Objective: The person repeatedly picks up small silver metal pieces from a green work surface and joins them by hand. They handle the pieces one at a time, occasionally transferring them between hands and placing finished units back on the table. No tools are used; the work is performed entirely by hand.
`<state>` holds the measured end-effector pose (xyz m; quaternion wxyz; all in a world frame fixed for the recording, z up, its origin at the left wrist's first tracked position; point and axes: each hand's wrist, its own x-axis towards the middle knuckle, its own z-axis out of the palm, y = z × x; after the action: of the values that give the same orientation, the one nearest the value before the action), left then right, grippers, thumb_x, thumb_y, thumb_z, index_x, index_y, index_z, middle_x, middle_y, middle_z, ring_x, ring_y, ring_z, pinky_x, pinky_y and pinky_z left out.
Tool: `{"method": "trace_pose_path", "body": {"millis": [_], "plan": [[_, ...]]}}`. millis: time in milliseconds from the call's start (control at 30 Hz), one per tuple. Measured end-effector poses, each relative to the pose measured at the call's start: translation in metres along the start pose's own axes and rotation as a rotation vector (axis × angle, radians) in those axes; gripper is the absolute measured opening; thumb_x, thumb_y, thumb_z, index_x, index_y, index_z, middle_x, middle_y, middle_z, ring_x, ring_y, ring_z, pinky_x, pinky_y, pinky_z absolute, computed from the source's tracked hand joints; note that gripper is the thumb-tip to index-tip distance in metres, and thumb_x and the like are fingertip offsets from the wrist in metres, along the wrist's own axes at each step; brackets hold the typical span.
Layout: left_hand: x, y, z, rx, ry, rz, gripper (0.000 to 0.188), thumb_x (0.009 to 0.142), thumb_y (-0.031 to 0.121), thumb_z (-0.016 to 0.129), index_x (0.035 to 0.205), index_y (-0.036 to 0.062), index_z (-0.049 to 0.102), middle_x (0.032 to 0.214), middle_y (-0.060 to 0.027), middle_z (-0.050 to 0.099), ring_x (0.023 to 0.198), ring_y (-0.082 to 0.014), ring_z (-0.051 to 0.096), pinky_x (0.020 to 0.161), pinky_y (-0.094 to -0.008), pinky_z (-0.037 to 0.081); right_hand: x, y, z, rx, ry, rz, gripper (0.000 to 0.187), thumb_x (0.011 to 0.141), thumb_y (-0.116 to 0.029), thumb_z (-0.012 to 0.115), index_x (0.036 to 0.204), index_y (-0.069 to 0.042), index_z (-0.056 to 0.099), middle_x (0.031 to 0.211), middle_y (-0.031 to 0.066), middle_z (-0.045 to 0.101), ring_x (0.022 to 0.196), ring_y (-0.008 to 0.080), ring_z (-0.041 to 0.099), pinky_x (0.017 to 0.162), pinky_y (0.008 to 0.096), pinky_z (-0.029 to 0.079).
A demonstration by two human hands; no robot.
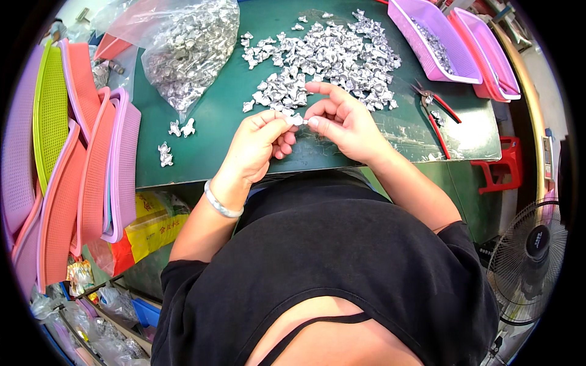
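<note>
Head view: a small silver metal piece (297, 119) is pinched between the fingertips of the left hand (256, 146) and right hand (342, 122) above the green table (213, 116) – easily dropped into the silver pile (323, 58) if either pinch is loosened.

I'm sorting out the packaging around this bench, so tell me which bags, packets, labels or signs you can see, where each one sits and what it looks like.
Clear plastic bag of small silver metal parts: far left of the green table, crumpled, open.
Yellow and red printed plastic bag: below the table's left edge, beside the stacked baskets.
Small colourful crinkled packet: lower left, on the floor clutter.
Round label on the fan hub: right edge, dark disc with pale marks.
</note>
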<state>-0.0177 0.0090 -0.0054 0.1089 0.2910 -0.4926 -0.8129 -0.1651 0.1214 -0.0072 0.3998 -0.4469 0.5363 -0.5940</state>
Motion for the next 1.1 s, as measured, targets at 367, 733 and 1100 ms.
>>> {"method": "trace_pose_path", "body": {"millis": [367, 733, 1100], "plan": [[0.0, -0.001, 0.002, -0.06, -0.015, -0.006, 0.013, 0.085, 0.015, 0.052, 0.078, 0.0059, 0.057, 0.062, -0.0002, 0.055, 0.05, -0.0076, 0.049, 0.047, -0.0181, 0.038, 0.0, -0.004, -0.002, 0.195, 0.036, 0.164, 0.041, 0.083, -0.005, 0.053, 0.122, -0.001, 0.04, 0.083, 0.0052, 0.059, 0.072, 0.01, 0.055, 0.063, 0.0223, 0.044], [-0.003, -0.011, 0.007, 0.251, 0.067, 0.266, 0.013, 0.087, 0.015, 0.055, 0.089, 0.0039, 0.059, 0.072, -0.0008, 0.058, 0.061, -0.0067, 0.053, 0.055, -0.0184, 0.041, -0.001, -0.004, -0.003, 0.21, 0.03, 0.187, 0.042, 0.083, -0.008, 0.056, 0.122, -0.001, 0.041, 0.083, 0.004, 0.06, 0.071, 0.0099, 0.056, 0.062, 0.0214, 0.044], [-0.003, -0.02, 0.008, 0.051, 0.012, 0.27, 0.018, 0.088, 0.007, 0.049, 0.103, -0.0011, 0.056, 0.084, -0.0081, 0.061, 0.071, -0.0129, 0.059, 0.064, -0.0241, 0.05, -0.002, -0.001, 0.001, 0.118, 0.072, 0.077, 0.045, 0.08, -0.001, 0.057, 0.122, 0.0, 0.039, 0.083, 0.0034, 0.059, 0.075, 0.0077, 0.055, 0.067, 0.0205, 0.043]]}}
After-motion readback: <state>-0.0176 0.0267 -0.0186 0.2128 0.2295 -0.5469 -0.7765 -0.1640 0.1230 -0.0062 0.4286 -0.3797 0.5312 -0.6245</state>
